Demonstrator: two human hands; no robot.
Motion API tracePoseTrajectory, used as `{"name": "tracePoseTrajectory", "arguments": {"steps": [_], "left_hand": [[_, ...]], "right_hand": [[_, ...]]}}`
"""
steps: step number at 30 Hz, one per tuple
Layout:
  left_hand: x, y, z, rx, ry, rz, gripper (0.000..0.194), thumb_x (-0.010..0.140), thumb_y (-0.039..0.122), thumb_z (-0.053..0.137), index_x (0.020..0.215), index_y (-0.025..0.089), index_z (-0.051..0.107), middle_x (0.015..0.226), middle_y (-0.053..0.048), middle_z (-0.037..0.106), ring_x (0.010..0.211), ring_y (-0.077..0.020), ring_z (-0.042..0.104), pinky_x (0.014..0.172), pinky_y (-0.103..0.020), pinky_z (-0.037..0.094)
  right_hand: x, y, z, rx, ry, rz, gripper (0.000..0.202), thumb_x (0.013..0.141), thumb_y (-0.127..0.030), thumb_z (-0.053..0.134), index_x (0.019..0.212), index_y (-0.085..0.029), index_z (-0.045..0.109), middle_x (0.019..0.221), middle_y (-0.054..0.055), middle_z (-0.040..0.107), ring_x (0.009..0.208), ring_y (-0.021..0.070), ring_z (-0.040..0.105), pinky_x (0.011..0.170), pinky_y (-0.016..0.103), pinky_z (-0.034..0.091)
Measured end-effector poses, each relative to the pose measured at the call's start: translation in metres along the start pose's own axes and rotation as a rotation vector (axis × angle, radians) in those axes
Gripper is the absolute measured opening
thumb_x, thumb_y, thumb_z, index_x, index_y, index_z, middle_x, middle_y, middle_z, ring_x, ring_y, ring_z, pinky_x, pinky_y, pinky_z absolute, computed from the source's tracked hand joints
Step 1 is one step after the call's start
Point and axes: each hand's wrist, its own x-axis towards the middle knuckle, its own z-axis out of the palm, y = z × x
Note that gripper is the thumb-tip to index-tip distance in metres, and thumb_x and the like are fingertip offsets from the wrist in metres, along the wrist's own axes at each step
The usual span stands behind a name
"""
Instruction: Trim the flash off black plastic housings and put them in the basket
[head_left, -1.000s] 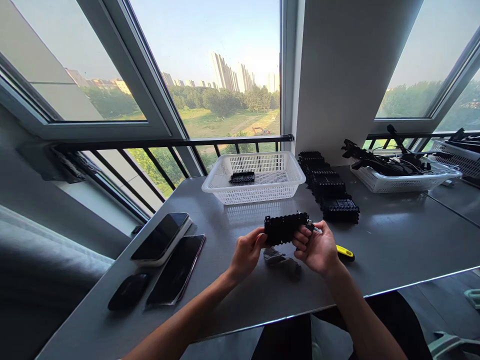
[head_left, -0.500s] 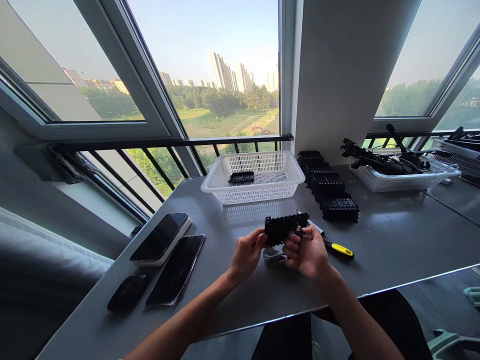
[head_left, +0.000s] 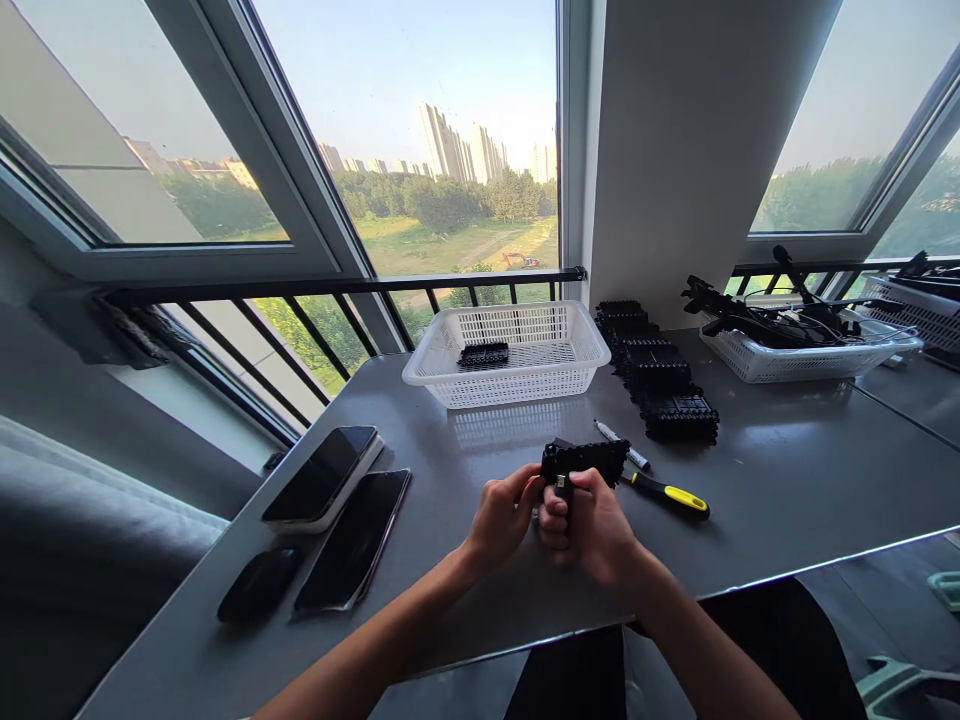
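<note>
My left hand [head_left: 501, 515] pinches the left end of a black plastic part with scalloped edges [head_left: 592, 460], held above the table. My right hand [head_left: 589, 525] is closed in front of that part, its thumb on top of a small black piece with a metal end like a USB plug [head_left: 561, 484]. The metal end points up, close to the plastic part's lower left; whether they touch I cannot tell. Just beyond lie a white marker pen [head_left: 622, 446] and a tool with a black and yellow handle [head_left: 671, 496], its far end hidden behind the part.
A white basket [head_left: 517, 386] at the back holds a similar black part [head_left: 484, 355]. To its right runs a row of stacked black parts [head_left: 660, 375]. Another basket [head_left: 806, 366] carries black cabled pieces. Two phone-like slabs [head_left: 352, 540] and a black mouse [head_left: 259, 585] lie left.
Black part has moved slightly right and down. My right hand has shifted left with the small plug-like piece, toward the part's left end. The marker pen shows more fully.
</note>
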Motion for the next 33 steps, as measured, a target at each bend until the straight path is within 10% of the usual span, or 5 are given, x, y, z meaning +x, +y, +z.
{"name": "tracePoseTrajectory", "arguments": {"steps": [12,18,33], "left_hand": [[0.014,0.002,-0.006,-0.747,0.078,-0.395,0.066,0.068,0.039,0.074,0.121,0.017,0.042,0.072,-0.001,0.072,0.069,-0.0204,0.071,0.072,-0.036,0.057],[0.012,0.005,-0.005,-0.783,0.043,-0.406,0.063,0.059,0.025,0.079,0.110,0.019,0.042,0.072,0.003,0.069,0.060,-0.0151,0.067,0.063,-0.028,0.056],[0.008,0.001,-0.002,-0.227,-0.013,-0.226,0.049,0.085,0.052,0.053,0.119,0.017,0.052,0.049,0.007,0.054,0.040,-0.0113,0.048,0.041,-0.020,0.034]], "right_hand": [[-0.002,-0.018,-0.027,-0.778,0.636,-0.642,0.028,0.072,-0.037,0.070,0.071,-0.021,0.047,0.066,-0.004,0.043,0.059,0.0115,0.036,0.050,0.024,0.031],[0.009,-0.007,-0.033,-0.719,0.619,-0.559,0.038,0.071,-0.050,0.069,0.081,-0.022,0.046,0.075,-0.001,0.052,0.066,0.0167,0.052,0.051,0.027,0.043],[0.006,-0.012,-0.032,-1.006,0.623,-0.692,0.023,0.075,-0.031,0.059,0.074,-0.022,0.038,0.069,-0.004,0.042,0.063,0.0135,0.041,0.059,0.026,0.034]]}}
